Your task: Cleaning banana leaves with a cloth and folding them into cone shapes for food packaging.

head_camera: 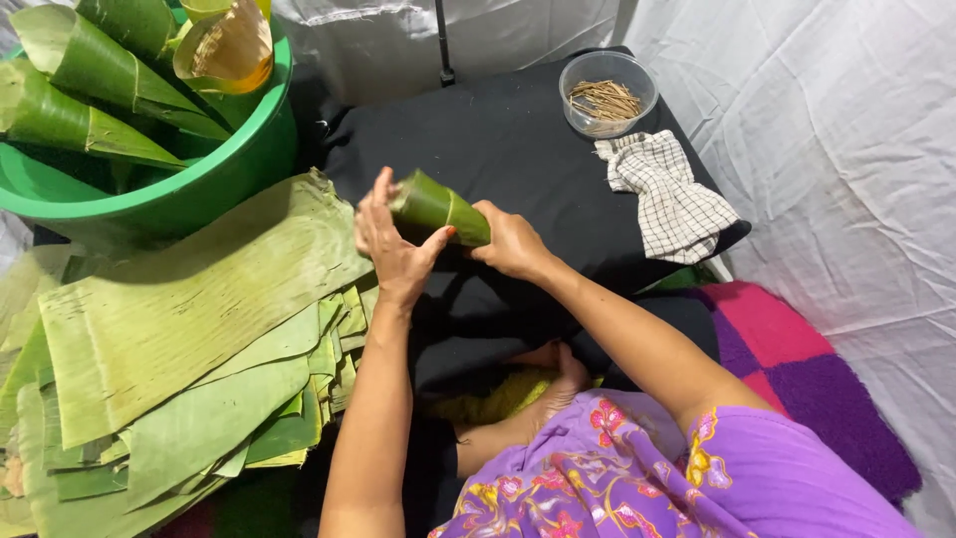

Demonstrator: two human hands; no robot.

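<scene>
A rolled green banana-leaf cone [436, 205] is held over the black cloth [518, 149] between both hands. My left hand [391, 244] cups its wide end, thumb pressed against the leaf. At the narrow end, my right hand [510, 240] grips the cone from the right. A thick stack of flat banana leaves [179, 339] lies to the left of my left arm. Finished leaf cones [90, 70] stand in a green plastic tub [199, 189] at the upper left.
A clear bowl of thin wooden sticks [606, 97] sits at the far edge of the black cloth, with a checked towel [675, 196] beside it. A pink and purple mat [797, 369] lies at the right. White sheeting surrounds the area.
</scene>
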